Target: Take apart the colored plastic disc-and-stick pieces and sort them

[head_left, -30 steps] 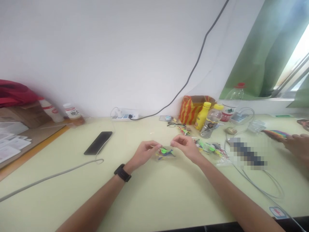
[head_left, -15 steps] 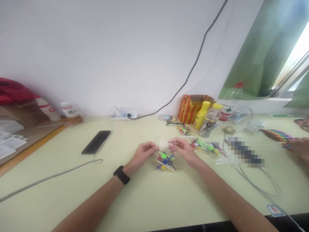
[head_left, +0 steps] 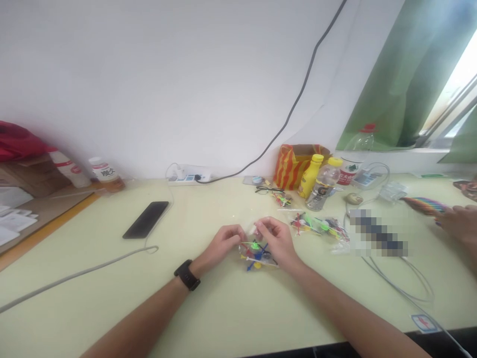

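A small clear plastic bag (head_left: 257, 256) with colourful plastic pieces in it, green, blue, red, yellow and white, lies at the middle of the table in front of me. My left hand (head_left: 225, 243), wearing a black watch on the wrist, pinches the bag's upper left edge. On the other side my right hand (head_left: 278, 241) is closed on the top of the bag, thumb against fingers. Part of the bag's top is hidden behind the fingers. More bagged colourful pieces (head_left: 320, 226) lie to the right of my right hand.
A black phone (head_left: 146, 220) with a cable lies at left. Behind stand a striped paper bag (head_left: 285, 166), a yellow bottle (head_left: 310, 179) and a clear bottle (head_left: 323, 186). Glasses (head_left: 269, 190) rest before the paper bag. Another person's hand (head_left: 460, 228) is at far right.
Both hands have come down slightly toward the pieces. The bag's top, spread between the hands before, is now more gathered, and my right hand has turned over it.
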A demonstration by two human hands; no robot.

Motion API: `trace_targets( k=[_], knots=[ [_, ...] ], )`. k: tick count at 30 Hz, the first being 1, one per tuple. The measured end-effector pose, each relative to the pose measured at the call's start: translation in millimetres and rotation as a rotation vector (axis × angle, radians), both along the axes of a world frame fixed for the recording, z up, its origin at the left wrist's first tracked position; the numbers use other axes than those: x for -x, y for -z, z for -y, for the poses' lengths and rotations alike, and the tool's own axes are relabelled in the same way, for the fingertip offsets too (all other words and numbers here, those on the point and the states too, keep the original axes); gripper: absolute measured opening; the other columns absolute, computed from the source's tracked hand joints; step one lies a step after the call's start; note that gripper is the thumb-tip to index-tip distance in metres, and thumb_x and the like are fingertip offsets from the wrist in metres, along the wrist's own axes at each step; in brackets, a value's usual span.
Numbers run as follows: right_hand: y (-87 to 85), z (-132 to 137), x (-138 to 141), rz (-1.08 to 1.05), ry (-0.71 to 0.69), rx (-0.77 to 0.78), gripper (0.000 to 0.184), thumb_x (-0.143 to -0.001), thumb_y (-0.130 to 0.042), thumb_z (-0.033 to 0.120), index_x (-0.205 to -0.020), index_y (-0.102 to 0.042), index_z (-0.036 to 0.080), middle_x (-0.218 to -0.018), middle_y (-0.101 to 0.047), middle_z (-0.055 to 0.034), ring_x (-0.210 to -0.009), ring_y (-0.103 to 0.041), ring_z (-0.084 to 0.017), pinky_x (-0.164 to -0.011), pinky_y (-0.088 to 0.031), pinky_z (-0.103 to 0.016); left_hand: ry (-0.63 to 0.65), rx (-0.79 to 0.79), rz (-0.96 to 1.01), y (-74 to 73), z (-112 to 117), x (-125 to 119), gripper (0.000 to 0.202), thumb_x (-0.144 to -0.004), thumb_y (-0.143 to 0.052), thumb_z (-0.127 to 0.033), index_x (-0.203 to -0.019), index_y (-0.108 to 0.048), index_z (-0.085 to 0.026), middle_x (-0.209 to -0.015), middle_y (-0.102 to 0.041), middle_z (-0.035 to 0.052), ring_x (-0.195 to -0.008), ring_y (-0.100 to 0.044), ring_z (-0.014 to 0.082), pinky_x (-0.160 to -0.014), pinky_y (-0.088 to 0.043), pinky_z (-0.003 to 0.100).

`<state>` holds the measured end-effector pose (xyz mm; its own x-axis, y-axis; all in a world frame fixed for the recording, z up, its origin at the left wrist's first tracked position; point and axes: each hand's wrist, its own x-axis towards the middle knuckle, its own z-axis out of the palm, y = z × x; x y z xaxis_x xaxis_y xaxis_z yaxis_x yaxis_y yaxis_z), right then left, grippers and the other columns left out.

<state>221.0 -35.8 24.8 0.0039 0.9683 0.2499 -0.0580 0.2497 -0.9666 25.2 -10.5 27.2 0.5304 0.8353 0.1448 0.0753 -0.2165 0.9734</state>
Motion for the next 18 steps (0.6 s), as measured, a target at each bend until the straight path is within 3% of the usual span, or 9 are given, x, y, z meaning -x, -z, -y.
trace_targets(
  k=[5, 8, 11, 15, 18],
  knots=[
    [-0.2, 3, 4, -0.001, 0.040, -0.007, 0.038, -0.087, -0.070, 0.058, -0.082, -0.069, 0.021, -0.072, -0.067, -0.0038, -0.065, -0.059, -0.018, -0.062, -0.048, -0.030, 0.055, 0.042, 0.008, 3.2, 3, -2, 0.018, -0.081, -0.056, -0.020, -0.065, -0.048, -0.017, -0.066, -0.046, -0.0015, -0.065, -0.043, 0.0138, -0.064, -0.036, 0.026],
    [-4.6, 0, -2, -0.066, 0.144, -0.021, 0.037, -0.085, -0.072, 0.058, -0.083, -0.068, 0.021, -0.074, -0.067, -0.0039, -0.067, -0.060, -0.017, -0.063, -0.048, -0.030, 0.098, 0.090, 0.025, 6.2, 4, -2, 0.013, -0.077, -0.056, -0.016, -0.067, -0.047, -0.018, -0.067, -0.044, -0.0019, -0.064, -0.041, 0.0132, -0.060, -0.032, 0.026],
    [-9.8, -2, -7, -0.118, 0.179, -0.019, 0.037, -0.084, -0.075, 0.057, -0.082, -0.068, 0.021, -0.077, -0.069, -0.0045, -0.070, -0.061, -0.018, -0.067, -0.051, -0.031, 0.006, 0.090, 0.181, 8.3, 2, -2, 0.010, -0.072, -0.055, -0.013, -0.076, -0.048, -0.019, -0.077, -0.053, -0.0003, -0.073, -0.050, 0.0155, -0.065, -0.037, 0.025],
    [-9.2, -1, -6, -0.144, 0.079, 0.017, 0.039, -0.084, -0.073, 0.058, -0.082, -0.067, 0.020, -0.077, -0.069, -0.0047, -0.070, -0.062, -0.018, -0.068, -0.052, -0.031, -0.167, -0.017, 0.187, 5.0, 0, -3, 0.012, -0.085, -0.060, -0.020, -0.096, -0.058, -0.020, -0.098, -0.061, 0.0028, -0.090, -0.056, 0.0181, -0.078, -0.043, 0.027],
    [-5.2, -1, -1, -0.141, 0.020, 0.048, 0.039, -0.085, -0.072, 0.059, -0.084, -0.067, 0.021, -0.079, -0.071, -0.0047, -0.070, -0.062, -0.018, -0.068, -0.051, -0.030, -0.174, -0.086, 0.135, 1.6, 2, -5, 0.008, -0.089, -0.062, -0.026, -0.087, -0.060, -0.019, -0.089, -0.060, 0.0021, -0.086, -0.056, 0.0176, -0.080, -0.044, 0.028]
  ],
)
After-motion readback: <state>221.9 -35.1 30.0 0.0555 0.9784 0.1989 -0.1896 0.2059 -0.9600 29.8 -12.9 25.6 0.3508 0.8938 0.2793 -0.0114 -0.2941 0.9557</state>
